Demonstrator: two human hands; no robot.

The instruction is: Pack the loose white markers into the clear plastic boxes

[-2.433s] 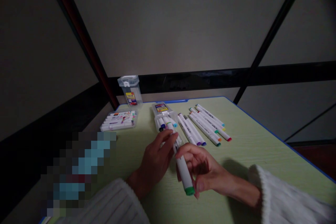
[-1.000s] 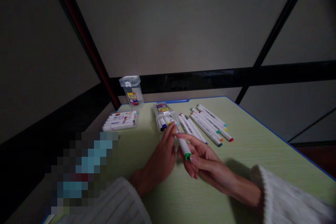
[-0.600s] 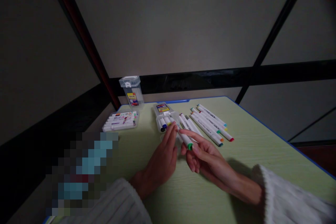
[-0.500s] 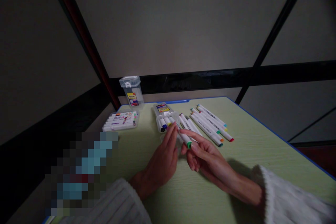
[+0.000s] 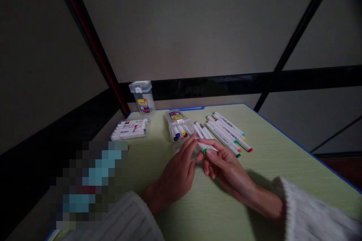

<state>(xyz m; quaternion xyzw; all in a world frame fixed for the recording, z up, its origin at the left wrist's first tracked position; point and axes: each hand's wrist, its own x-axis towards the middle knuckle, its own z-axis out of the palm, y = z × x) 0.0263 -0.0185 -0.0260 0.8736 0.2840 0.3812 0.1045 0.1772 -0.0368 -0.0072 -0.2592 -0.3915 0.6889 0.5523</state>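
My right hand (image 5: 226,163) holds a white marker (image 5: 201,146) with a green end, pinched between thumb and fingers. The green end points toward me. At the marker's far end, the stretched fingertips of my left hand (image 5: 177,173) come up against it; its thumb stays apart, and the fingers partly hide that end. Just beyond the hands lies a clear plastic case (image 5: 174,122) with a yellow label, its mouth facing me. Several markers (image 5: 181,131) are inside it, with black, blue and yellow ends showing. Part of its clear lid (image 5: 177,147) shows behind my left fingers.
Several loose white markers (image 5: 223,135) with coloured ends lie right of the case. A clear upright container (image 5: 145,99) stands at the back left, and a flat case of markers (image 5: 130,130) lies before it. The pale green table (image 5: 283,165) has a blue edge.
The marker has tilted flatter and turned in my right hand, its green end a little higher. My left hand has shifted slightly right.
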